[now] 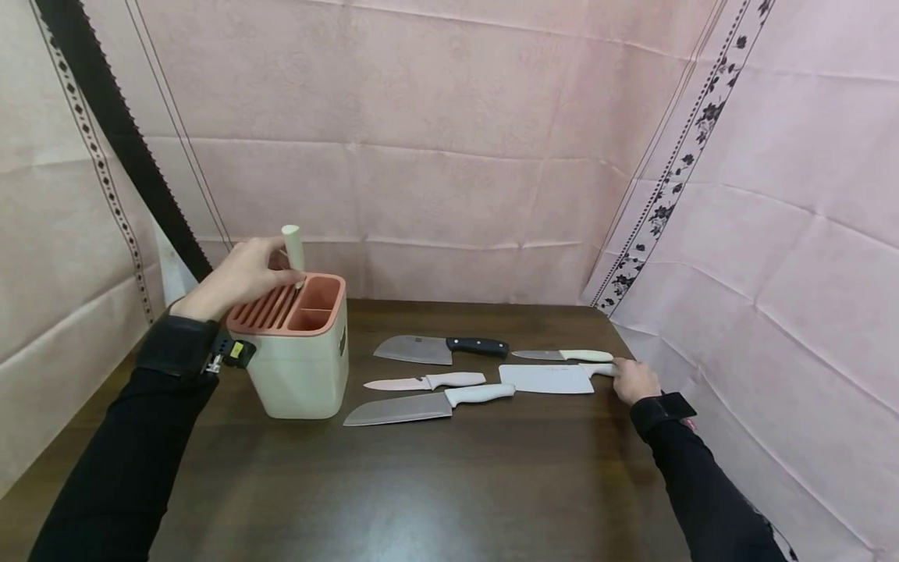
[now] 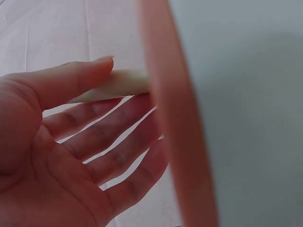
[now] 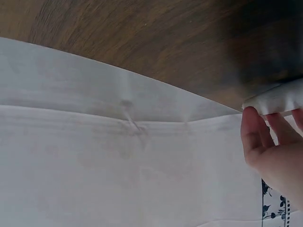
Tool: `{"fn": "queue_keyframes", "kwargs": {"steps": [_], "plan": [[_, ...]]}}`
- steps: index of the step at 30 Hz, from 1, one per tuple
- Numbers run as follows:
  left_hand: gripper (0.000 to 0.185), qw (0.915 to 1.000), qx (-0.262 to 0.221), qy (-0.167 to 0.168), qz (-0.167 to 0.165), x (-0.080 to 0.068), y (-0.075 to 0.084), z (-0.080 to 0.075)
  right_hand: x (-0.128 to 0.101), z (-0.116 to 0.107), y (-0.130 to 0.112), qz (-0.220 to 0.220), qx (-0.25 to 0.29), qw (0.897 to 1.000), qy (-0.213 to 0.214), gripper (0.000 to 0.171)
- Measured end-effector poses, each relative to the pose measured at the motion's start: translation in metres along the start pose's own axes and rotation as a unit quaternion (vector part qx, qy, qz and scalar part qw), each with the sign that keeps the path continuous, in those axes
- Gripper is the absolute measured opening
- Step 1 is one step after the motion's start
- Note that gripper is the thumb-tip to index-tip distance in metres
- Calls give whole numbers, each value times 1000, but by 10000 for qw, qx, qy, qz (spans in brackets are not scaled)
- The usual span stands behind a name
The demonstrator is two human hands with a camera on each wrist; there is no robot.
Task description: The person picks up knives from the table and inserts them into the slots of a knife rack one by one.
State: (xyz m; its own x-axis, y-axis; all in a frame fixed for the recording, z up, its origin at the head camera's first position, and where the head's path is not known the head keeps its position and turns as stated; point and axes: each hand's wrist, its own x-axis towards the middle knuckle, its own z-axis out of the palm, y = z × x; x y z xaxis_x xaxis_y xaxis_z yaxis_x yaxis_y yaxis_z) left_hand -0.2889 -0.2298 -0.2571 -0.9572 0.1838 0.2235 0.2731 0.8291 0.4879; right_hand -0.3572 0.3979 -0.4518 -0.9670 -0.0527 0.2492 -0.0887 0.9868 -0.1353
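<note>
The knife block (image 1: 300,355), cream with a pink slotted top, stands on the dark wooden desk (image 1: 435,484) and serves as the landmark here. Over its top rear edge the left hand (image 1: 235,277) rests with fingers fairly straight and spread, the thumb and forefinger touching a cream knife handle (image 1: 293,246) that sticks up out of one of the slots; the left wrist view shows the handle lying between thumb and fingers, loosely rather than in a tight grip. To the right of the block lie five knives on the desk: a black-handled cleaver (image 1: 438,348), a small pink knife (image 1: 424,382) below it, a broad white-handled knife (image 1: 428,406) nearest the block's front, then farther right a slim white-handled knife (image 1: 562,355) and a white cleaver (image 1: 551,378). The right hand (image 1: 635,380), farthest from the block, has its fingers curled round the white cleaver's handle at the desk's right edge.
</note>
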Motion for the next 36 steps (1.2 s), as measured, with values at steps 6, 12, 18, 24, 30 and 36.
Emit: {"fn": "queue_keyframes", "kwargs": {"steps": [6,12,18,24,30,36], "plan": [[36,10000,-75,14,21,-3,1,1,-4,0,4,-120,-219,9997,17,36],[37,10000,-87,23,8,-5,2,2,-13,2,5,-160,-406,9989,172,15],[42,9999,-15,-127,-10,-7,3,1,-18,-1,4,-161,-756,9970,64,21],[50,9982,250,-529,-137,-12,5,-4,-15,-10,5,-194,-890,9958,18,28],[55,9967,290,-711,-249,-20,14,-8,-11,-25,6,-323,-883,9953,222,23],[51,9970,277,-697,-210,-31,22,-13,-4,-52,0,-734,-980,9915,431,23]]}}
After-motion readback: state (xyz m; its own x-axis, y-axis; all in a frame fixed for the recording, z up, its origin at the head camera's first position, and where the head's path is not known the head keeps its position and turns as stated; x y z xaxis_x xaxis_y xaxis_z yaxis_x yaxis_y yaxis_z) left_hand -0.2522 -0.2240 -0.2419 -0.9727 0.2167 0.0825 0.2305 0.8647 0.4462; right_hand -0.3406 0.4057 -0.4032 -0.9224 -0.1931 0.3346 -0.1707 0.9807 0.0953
